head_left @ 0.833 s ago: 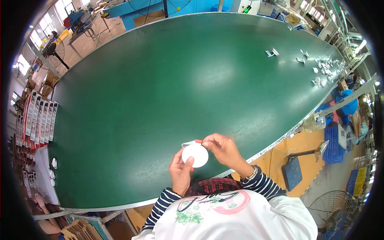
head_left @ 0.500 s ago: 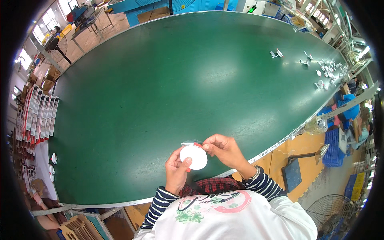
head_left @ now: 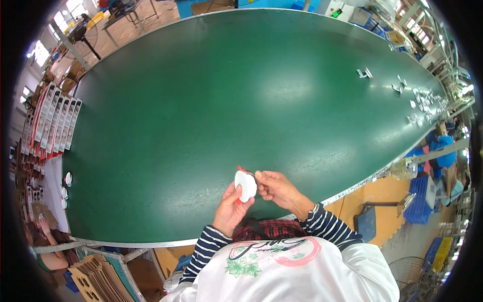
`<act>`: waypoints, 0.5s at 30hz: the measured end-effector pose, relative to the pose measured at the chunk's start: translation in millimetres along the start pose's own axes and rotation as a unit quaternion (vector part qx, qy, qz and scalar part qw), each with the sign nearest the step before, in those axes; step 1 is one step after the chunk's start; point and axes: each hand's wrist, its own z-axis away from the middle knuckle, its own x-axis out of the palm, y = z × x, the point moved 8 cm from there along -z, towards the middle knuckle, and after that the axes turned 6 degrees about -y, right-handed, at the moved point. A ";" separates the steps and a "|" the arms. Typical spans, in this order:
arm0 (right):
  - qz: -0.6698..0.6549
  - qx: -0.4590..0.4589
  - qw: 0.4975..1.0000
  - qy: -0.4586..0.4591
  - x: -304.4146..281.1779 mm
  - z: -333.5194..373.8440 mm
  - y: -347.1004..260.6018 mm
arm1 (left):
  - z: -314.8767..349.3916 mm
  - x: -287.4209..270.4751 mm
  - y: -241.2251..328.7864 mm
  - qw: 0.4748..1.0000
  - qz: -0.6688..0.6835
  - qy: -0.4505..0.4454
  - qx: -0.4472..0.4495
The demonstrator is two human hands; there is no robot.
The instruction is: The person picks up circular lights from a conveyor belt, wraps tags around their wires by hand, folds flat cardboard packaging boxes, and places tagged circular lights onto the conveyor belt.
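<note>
A round white disc-shaped piece [head_left: 245, 185] with red bits at its edge is tilted partly edge-on, low over the near side of the green table. My left hand [head_left: 229, 209] is closed on it, the thumb on its white face and the fingers behind. Beside its right edge, my right hand [head_left: 275, 189] has thumb and forefinger pinched together by a small dark and red part at the rim. What lies between those fingertips is too small to make out.
The green tabletop [head_left: 201, 110] spreads ahead. Small white and silvery pieces [head_left: 425, 103] lie heaped at far right. Several white discs [head_left: 68, 178] rest at the left edge, near stacked printed cartons [head_left: 60, 123]. Another person's arm [head_left: 50, 239] shows at lower left.
The white disc has turned from facing up to tilted partly edge-on and has risen slightly. My right hand has moved a little left and down with it. The whole view has shifted slightly.
</note>
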 end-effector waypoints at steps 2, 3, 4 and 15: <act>-0.089 -0.027 0.994 0.060 -12.0 -1.5 6.0 | -5.6 -33.9 22.3 0.987 -0.072 0.119 0.077; -0.087 -0.026 0.995 0.051 -14.1 -0.8 9.5 | -0.8 -58.5 39.1 0.976 -0.070 0.169 0.119; -0.033 -0.025 0.996 0.076 -29.1 4.7 13.3 | 3.7 -82.0 58.0 0.966 -0.053 0.198 0.159; 0.093 -0.059 0.929 0.353 -189.9 100.4 45.3 | 162.7 -204.5 353.9 0.786 0.098 0.233 0.565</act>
